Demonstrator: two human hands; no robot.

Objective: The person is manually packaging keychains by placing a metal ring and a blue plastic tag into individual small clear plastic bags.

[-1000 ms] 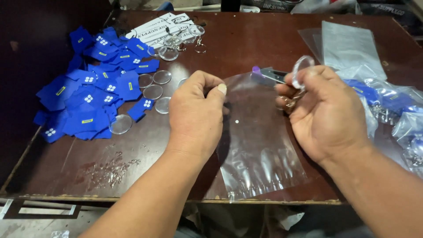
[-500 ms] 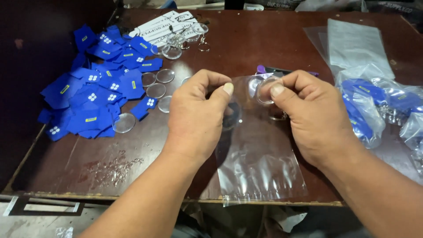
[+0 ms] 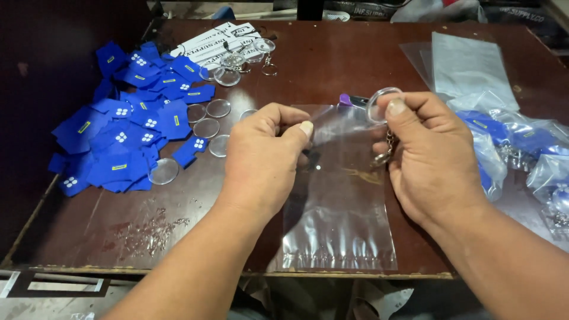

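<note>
My left hand (image 3: 264, 160) pinches the top edge of a clear plastic bag (image 3: 338, 219) that lies flat on the dark brown table (image 3: 332, 59). My right hand (image 3: 430, 160) grips a round clear keychain case (image 3: 379, 104) between thumb and fingers, just above the bag's mouth. Its metal chain and ring (image 3: 385, 151) dangle below my fingers. A small purple object (image 3: 345, 99) lies just behind the bag.
A heap of blue paper inserts (image 3: 127, 136) covers the left side, with several loose clear discs (image 3: 207, 118) beside it. Assembled clear keychains (image 3: 249, 56) rest on a printed sheet at the back. Empty bags (image 3: 468, 62) and filled bags (image 3: 521, 148) lie at the right.
My right hand raised the keychain case from between both hands up and to the right, above the bag's mouth. My left hand kept its pinch on the bag.
</note>
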